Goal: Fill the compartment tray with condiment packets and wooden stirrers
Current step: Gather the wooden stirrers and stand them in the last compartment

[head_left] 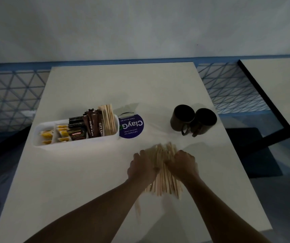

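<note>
A white compartment tray sits at the table's left. It holds yellow packets at its left end, dark coffee sachets in the middle and upright wooden stirrers at its right end. Nearer to me, a loose bundle of wooden stirrers lies on the table. My left hand and my right hand press in on this bundle from either side, fingers curled around it. A few stirrers stick out loose below my left wrist.
Two dark mugs stand together at the right of the white table. A round purple sticker lies just right of the tray. A second table is at the far right, and a blue lattice-pattern floor lies beyond.
</note>
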{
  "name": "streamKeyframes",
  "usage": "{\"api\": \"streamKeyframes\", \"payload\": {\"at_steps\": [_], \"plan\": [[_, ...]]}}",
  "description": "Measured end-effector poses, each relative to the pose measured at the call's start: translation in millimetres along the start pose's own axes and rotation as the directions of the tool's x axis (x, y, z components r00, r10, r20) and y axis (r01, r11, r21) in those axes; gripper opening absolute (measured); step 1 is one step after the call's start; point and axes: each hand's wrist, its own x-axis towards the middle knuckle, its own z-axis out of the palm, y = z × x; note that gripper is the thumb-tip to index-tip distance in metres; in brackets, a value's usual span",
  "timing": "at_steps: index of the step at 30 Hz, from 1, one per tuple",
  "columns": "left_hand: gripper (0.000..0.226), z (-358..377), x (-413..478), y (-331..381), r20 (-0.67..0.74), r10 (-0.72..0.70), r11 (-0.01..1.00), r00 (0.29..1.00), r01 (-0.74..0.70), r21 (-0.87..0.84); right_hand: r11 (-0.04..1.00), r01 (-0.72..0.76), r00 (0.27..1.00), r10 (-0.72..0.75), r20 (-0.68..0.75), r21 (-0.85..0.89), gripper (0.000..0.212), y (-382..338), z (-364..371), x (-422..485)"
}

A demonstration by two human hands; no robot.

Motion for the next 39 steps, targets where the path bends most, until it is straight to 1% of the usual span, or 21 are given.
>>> {"api": "streamKeyframes", "payload": {"at_steps": [1,4,6,10,14,18,20,22,25,28,36,37,39], "plan": [[0.061,1.7,-0.1,0.7,-0.007,-0.015,1.000,1.000,0.015,-0.005,1.000,0.013,1.000,-0.013,0.000,0.000,0.028,-0.3,1.8,0.1],[0.042,3.0,-1.4,4.2,-0.043,-0.067,0.996,0.997,0.064,-0.054,1.000,0.024,1.000,-0.024,0.007,0.008,0.026,-0.7,6.2,0.7],[0.036,3.5,-1.3,4.0,-0.055,-0.067,0.996,0.996,0.064,-0.056,0.999,0.028,1.000,-0.028,0.011,0.021,0.025,-0.6,7.7,0.9],[0.031,2.7,-1.0,2.3,-0.062,-0.029,0.999,0.998,0.028,-0.026,0.999,0.025,1.000,-0.025,0.009,0.021,0.027,2.0,11.1,1.5],[0.025,-0.2,2.2,1.0,-0.073,-0.005,1.000,0.997,0.004,-0.013,0.998,0.038,0.999,-0.038,0.004,0.046,0.038,2.2,13.3,3.1],[0.021,0.2,7.1,-5.8,-0.064,0.020,0.999,0.998,-0.023,-0.041,0.999,0.021,1.000,-0.021,0.004,0.026,0.030,1.7,10.6,4.4],[0.018,-0.6,9.7,-8.2,-0.062,0.013,0.998,0.998,-0.016,-0.055,0.999,0.000,1.000,0.000,-0.004,0.046,0.029,1.1,9.2,3.6],[0.017,-1.5,12.2,-10.5,-0.046,0.002,0.998,0.999,-0.004,-0.058,0.998,-0.002,1.000,0.001,0.020,0.067,0.031,-0.6,6.3,1.8],[0.015,-3.3,15.7,-13.6,-0.023,-0.008,0.999,1.000,0.007,-0.047,0.994,0.018,1.000,-0.019,0.016,0.109,0.035,-2.3,-0.6,-0.8],[0.013,-8.0,16.3,-15.1,-0.010,0.001,0.998,1.000,-0.001,-0.066,0.989,0.023,1.000,-0.025,0.011,0.143,0.032,-2.0,-3.1,-1.4],[0.005,-24.4,19.5,-14.4,-0.014,-0.003,0.994,1.000,0.001,-0.108,0.975,0.088,0.993,-0.071,-0.090,0.203,0.025,2.6,-4.8,1.6],[0.004,-39.0,28.1,-25.6,-0.032,-0.018,0.991,0.999,0.014,-0.134,0.971,0.125,0.989,-0.107,-0.099,0.201,0.026,-15.6,-1.9,6.1],[0.001,-45.0,32.4,-26.9,-0.031,-0.015,0.988,0.999,0.011,-0.151,0.962,0.133,0.989,-0.111,-0.102,0.238,0.029,-20.1,-5.0,7.6]]}}
